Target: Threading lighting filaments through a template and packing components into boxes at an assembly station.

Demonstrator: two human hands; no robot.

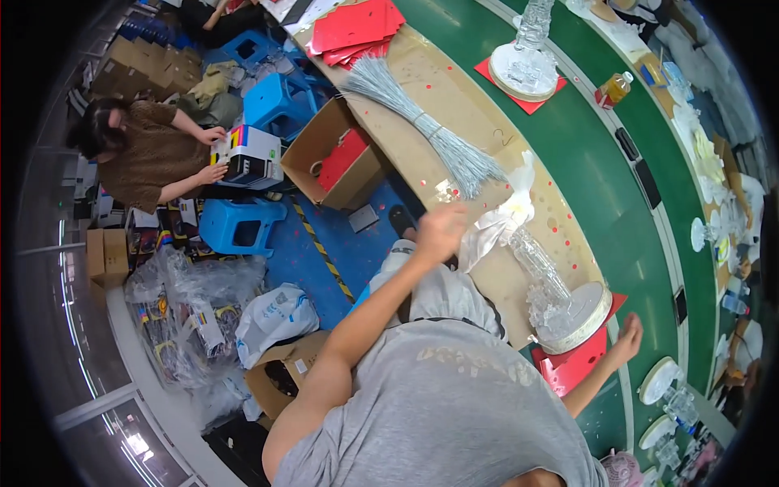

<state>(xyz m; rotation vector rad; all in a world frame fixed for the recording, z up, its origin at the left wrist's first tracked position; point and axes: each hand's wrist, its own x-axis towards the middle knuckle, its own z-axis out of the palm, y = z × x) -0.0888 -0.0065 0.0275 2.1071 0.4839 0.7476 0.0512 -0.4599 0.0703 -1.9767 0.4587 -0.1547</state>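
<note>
A clear, crystal-like column [540, 264] lies tilted across the brown work board, its round white base [586, 318] toward my right side. White film or cloth [505, 219] is gathered around its far-left end. My left hand [442, 233] is beside this white material with fingers curled in; whatever is between them is too blurred and small to name. Just past the round base, my right hand [626, 339] hovers over the green belt, fingers loosely bent and holding nothing visible. Red sheets [580, 361] lie under and beside the base.
A bundle of thin silver wires [426, 126] and stacked red sheets [353, 31] lie on the board. Another column on a round base [523, 69] stands on the green belt [568, 146]. An open carton [337, 158] is at left, near a person handling a printed box [251, 158].
</note>
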